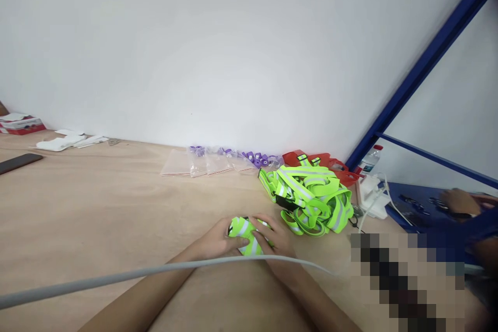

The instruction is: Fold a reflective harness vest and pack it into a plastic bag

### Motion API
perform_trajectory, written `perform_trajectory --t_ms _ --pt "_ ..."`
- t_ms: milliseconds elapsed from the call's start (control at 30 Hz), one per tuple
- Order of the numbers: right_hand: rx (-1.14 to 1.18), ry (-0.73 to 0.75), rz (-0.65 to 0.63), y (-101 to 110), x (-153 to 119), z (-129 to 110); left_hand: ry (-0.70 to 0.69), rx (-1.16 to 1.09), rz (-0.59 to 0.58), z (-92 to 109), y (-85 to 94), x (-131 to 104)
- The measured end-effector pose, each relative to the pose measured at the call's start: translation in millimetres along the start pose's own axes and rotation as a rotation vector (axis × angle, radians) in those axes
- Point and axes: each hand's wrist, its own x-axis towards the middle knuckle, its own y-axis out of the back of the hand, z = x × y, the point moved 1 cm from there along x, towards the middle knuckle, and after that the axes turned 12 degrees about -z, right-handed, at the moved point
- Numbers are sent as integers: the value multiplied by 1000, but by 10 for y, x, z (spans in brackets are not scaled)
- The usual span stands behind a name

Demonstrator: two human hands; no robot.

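Note:
A folded bundle of neon green strap with silver reflective stripes is held between both hands, just above the wooden table. My left hand wraps its left side, thumb across the front. My right hand grips the right side, its fingers bent over the top and front. Beyond my right hand lies a loose heap of the same green reflective straps, with a black piece among them. Part of the bundle is hidden by my fingers.
Clear plastic bags and purple items lie along the wall beside a red bag. A grey cable crosses in front of my forearms. A dark phone-like object is far left. Another person's hand is at right.

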Motion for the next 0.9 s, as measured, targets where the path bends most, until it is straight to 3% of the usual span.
perform_trajectory --t_ms 400,567,700,900 --pt "-102 31 48 -41 -19 5 7 -288 7 -132 -14 77" --pt "-165 31 -65 -21 -12 23 -40 -502 81 -147 -67 132" --pt "-303 51 -189 -1 9 47 -45 -542 127 -153 -62 156" --pt "-389 97 -193 -6 25 82 -60 -513 142 -197 -21 175"
